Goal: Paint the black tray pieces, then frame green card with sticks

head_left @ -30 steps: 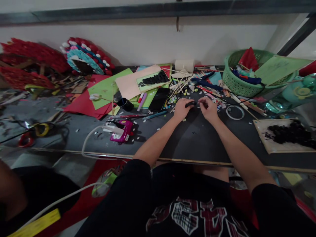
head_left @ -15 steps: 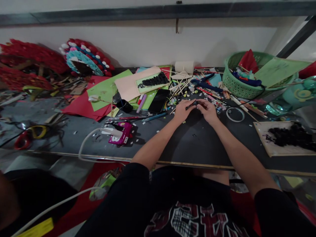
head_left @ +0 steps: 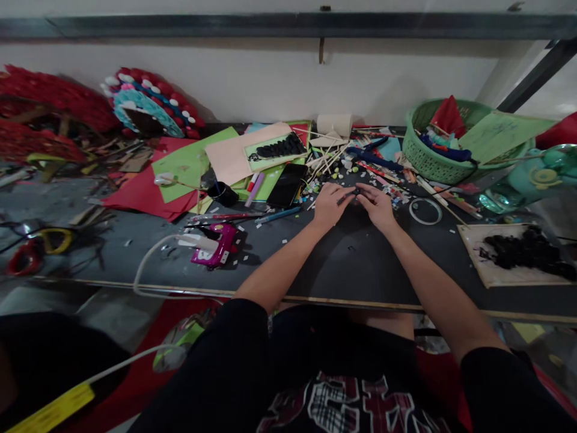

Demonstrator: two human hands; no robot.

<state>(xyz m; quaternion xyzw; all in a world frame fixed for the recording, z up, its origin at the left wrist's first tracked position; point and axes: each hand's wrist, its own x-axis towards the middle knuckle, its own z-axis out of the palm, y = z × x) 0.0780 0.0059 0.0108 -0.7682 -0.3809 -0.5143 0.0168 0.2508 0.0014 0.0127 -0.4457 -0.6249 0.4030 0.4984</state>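
Over the dark table (head_left: 351, 270), my left hand (head_left: 331, 204) and my right hand (head_left: 375, 206) meet at their fingertips. Pinched between them is a small black piece (head_left: 357, 192), partly hidden by the fingers. A black phone (head_left: 287, 185) and a teal pen (head_left: 278, 214) lie left of my left hand. Thin sticks (head_left: 329, 157) and small paper scraps are spread just beyond both hands. To the right of my right hand rests a roll of clear tape (head_left: 425, 211).
A green basket (head_left: 426, 157) stands at the back right, near a teal bottle (head_left: 505, 191). A board with black pieces (head_left: 491, 270) lies at the right. A purple power socket (head_left: 216, 255), a black cup (head_left: 224, 193) and scissors (head_left: 54, 240) are to the left.
The view has shifted slightly, so most things appear a little further left. My fingers have shifted slightly around the small black piece, which still sits between both hands.
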